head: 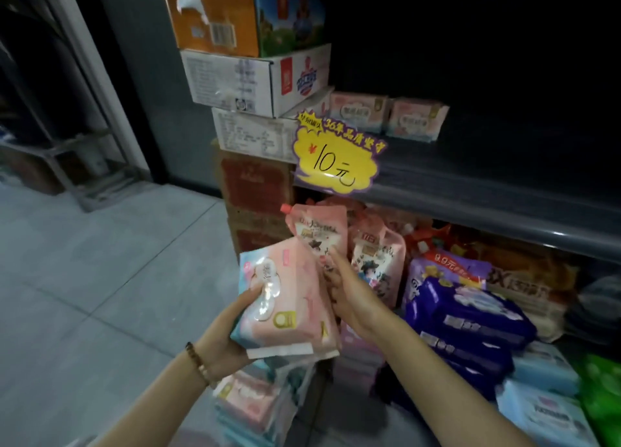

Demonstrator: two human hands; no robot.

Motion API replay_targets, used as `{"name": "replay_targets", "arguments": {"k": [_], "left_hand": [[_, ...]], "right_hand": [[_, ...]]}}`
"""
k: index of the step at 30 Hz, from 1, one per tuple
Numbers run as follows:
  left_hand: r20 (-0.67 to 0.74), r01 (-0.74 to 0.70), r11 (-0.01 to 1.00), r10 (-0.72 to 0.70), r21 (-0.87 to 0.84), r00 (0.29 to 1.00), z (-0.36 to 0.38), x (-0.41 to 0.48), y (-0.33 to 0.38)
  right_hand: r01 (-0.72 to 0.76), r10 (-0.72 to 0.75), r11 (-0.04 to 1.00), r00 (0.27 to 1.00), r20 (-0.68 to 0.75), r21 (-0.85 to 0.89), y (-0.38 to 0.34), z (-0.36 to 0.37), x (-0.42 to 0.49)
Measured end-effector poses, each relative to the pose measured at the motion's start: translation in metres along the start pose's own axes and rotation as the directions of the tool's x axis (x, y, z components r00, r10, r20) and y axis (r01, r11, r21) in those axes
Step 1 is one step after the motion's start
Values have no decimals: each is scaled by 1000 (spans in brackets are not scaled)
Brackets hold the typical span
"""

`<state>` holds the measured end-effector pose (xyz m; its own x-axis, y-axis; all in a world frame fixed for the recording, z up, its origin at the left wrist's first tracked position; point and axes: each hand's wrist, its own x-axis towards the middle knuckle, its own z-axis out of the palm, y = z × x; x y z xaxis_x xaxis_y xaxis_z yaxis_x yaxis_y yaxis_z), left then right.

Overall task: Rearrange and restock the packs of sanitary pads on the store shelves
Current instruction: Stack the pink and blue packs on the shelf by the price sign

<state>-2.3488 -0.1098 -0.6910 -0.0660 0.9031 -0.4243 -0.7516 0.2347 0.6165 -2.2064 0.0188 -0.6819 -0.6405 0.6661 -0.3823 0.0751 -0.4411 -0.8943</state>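
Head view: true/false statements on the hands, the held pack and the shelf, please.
1. The left hand holds the pink pack from below. True.
2. The right hand hangs free, away from that pack. False: its fingers grip the pack's right edge.
3. The yellow price tag reads 10. True.
4. No packs stand on the upper shelf. False: two pink packs stand there, behind the tag.
5. The bead bracelet is on the right wrist. False: it is on the left wrist.
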Motion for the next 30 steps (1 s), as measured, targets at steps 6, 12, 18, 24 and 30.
{"name": "replay_targets", "arguments": {"k": [6, 12, 18, 24, 30], "left_hand": [[-86, -242, 955, 230, -168, 969, -53, -9, 12], [-192, -382, 920, 360, -88, 913, -46, 10, 4], [-286, -310, 948, 316, 65, 905, -42, 38, -23], [-238, -241, 933, 307, 268, 922, -65, 60, 17], [-220, 57, 708, 140, 704, 965, -65, 101, 58]], "right_hand": [[-50, 68, 989, 989, 131, -139, 39, 23, -4], [13, -8, 998, 995, 95, -54, 74, 64, 9], [87, -42, 957, 985, -166, 275, 80, 75, 34], [-13, 26, 939, 999, -34, 344, 60, 31, 49], [-104, 120, 974, 990, -67, 202, 55, 0, 92]]}}
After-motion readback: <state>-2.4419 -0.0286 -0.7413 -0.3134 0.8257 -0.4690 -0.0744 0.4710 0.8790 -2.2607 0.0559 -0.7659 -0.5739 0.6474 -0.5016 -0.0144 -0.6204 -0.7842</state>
